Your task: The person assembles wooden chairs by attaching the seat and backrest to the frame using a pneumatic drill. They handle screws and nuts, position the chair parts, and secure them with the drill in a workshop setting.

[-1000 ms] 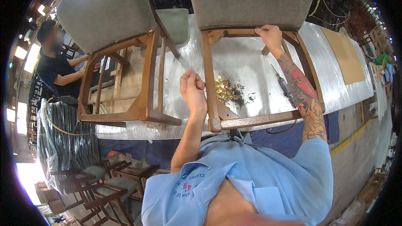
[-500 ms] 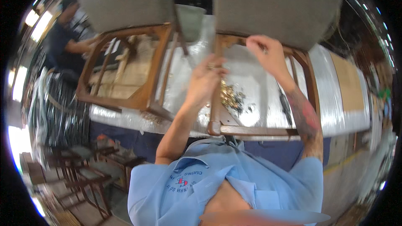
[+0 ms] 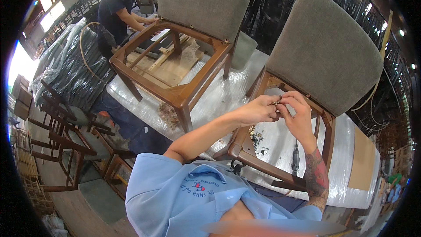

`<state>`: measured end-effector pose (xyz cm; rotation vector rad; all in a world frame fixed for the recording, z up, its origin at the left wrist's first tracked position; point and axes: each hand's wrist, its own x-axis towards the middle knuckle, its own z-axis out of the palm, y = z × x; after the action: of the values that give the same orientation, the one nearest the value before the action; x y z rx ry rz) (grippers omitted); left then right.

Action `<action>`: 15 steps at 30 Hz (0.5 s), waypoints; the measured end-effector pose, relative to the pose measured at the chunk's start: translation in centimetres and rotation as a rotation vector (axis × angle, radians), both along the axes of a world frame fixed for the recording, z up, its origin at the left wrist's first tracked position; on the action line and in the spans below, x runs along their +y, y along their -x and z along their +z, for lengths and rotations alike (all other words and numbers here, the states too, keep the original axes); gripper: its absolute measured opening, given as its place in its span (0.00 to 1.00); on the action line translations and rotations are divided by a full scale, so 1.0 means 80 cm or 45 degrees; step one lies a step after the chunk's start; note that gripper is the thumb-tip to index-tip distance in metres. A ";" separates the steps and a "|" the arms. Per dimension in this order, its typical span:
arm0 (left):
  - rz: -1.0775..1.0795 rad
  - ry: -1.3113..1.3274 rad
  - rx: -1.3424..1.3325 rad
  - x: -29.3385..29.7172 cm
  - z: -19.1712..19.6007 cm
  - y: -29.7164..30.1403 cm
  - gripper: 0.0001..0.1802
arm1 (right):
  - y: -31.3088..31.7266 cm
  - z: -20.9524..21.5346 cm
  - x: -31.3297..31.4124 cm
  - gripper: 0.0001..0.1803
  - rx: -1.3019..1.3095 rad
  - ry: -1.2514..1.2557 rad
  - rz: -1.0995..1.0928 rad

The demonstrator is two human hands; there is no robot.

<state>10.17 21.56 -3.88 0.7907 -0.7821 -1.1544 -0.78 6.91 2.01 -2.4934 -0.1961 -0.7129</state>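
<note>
My left hand [image 3: 258, 109] and my right hand [image 3: 298, 113] meet fingertip to fingertip above the open seat frame [image 3: 246, 151] of the right-hand chair. Small metal hardware [image 3: 276, 102] shows between the fingers of my left hand; its exact kind is too small to tell. The right thumb and fingers are pinched against it, and whether they hold a piece of their own is hidden. Below, inside the frame, lies a scattered pile of small gold and dark hardware [image 3: 256, 139]. A slim dark power driver [image 3: 295, 159] rests beside it, near my right forearm.
The right chair has a grey padded back [image 3: 323, 55]. Another seatless chair [image 3: 177, 94] stands at left, where a co-worker in dark clothes [image 3: 115, 15] leans in. Plastic wrap covers the table [image 3: 357, 149], with a cardboard sheet [image 3: 363, 158] at right. More chairs [image 3: 83, 145] stand lower left.
My view has swung, so both chairs sit tilted and further right. My hands, apart before, have come together at the fingertips over the right chair's frame.
</note>
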 end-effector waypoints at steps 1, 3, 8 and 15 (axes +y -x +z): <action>-0.013 -0.017 -0.066 -0.003 -0.002 -0.003 0.25 | 0.002 0.002 0.001 0.07 -0.009 -0.020 -0.022; -0.026 -0.046 -0.153 -0.005 0.000 -0.001 0.25 | 0.010 0.003 0.002 0.07 -0.006 -0.083 -0.046; 0.007 -0.100 -0.179 -0.015 0.006 0.002 0.27 | 0.033 -0.002 -0.022 0.05 -0.015 -0.250 -0.174; 0.573 -0.526 -0.638 -0.016 -0.007 -0.110 0.19 | 0.091 0.005 -0.066 0.07 -0.110 -0.674 -0.357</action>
<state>18.94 20.28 -4.46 1.5542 -0.7227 -0.7169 -8.03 1.61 2.40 -1.9997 0.2856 -0.8566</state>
